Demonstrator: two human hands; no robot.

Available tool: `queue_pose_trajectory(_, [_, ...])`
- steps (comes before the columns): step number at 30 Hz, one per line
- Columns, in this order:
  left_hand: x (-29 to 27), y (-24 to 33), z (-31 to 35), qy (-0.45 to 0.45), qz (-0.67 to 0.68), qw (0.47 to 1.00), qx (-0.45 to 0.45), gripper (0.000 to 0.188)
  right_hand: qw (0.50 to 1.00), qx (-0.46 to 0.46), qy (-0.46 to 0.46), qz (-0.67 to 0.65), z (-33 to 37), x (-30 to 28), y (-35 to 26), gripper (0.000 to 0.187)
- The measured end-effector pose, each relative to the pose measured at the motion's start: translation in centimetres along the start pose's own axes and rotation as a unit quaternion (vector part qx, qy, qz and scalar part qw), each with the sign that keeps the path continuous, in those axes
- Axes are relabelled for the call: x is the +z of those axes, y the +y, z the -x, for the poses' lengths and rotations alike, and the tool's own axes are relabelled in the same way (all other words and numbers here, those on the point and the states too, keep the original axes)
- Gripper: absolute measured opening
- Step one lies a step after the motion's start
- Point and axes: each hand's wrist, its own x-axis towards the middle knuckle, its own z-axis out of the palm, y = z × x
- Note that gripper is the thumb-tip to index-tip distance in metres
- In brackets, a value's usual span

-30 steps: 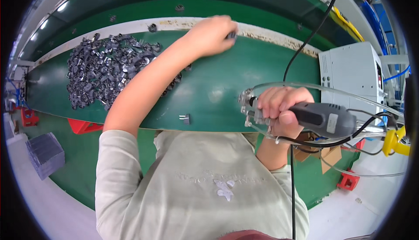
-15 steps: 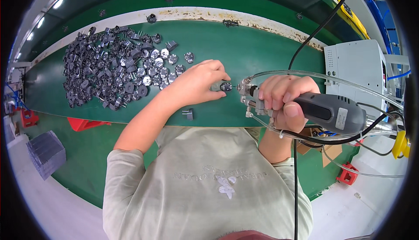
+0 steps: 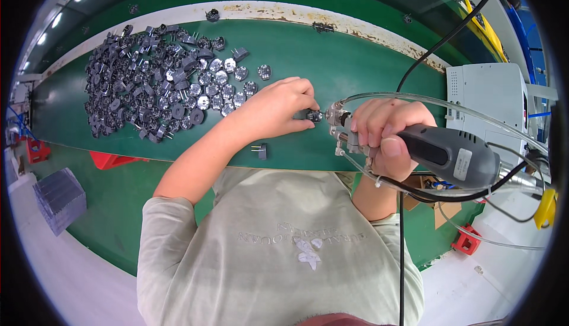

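The left hand (image 3: 278, 110) pinches 1 small dark plug part (image 3: 315, 116) narrowly between thumb and fingers over the green table (image 3: 349, 59), right at the tip of the grey powered screwdriver (image 3: 450, 154), though whether they touch is too small to tell. The right hand (image 3: 391, 129) wraps firmly around that screwdriver, and 1 loose plug (image 3: 262, 152) lies nearer the person, below a heaped pile of plugs (image 3: 142, 83).

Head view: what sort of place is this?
Probably a factory assembly station: a heap of small dark-grey plug-like parts on a green work surface, a corded, screwdriver-type power tool in the right hand, and a light-grey equipment box toward the right.
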Motion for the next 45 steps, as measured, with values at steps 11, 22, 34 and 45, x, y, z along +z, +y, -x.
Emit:
queue_pose_trajectory(11, [-0.1, -0.3, -0.2, -0.015, -0.008, 1.000, 0.008, 0.026, 0.993, 0.009, -0.073, 0.095, -0.8, 1.4, 0.0, 0.027])
queue_pose_trajectory(22, [-0.1, -0.3, 0.2, -0.014, -0.003, 1.000, 0.010, 0.033, 1.000, 0.001, -0.029, 0.003, 0.4, 0.3, -2.6, 0.025])
queue_pose_trajectory(34, [-0.1, -0.7, 0.1, -0.015, 0.006, 1.000, 0.009, 0.028, 0.999, 0.014, 0.003, -0.043, 0.7, 1.2, -0.5, 0.027])
queue_pose_trajectory(45, [0.4, -0.3, 0.6, -0.003, -0.003, 1.000, 0.027, 0.024, 0.993, 0.043, -0.063, 0.089, 0.5, 2.5, -0.6, 0.026])
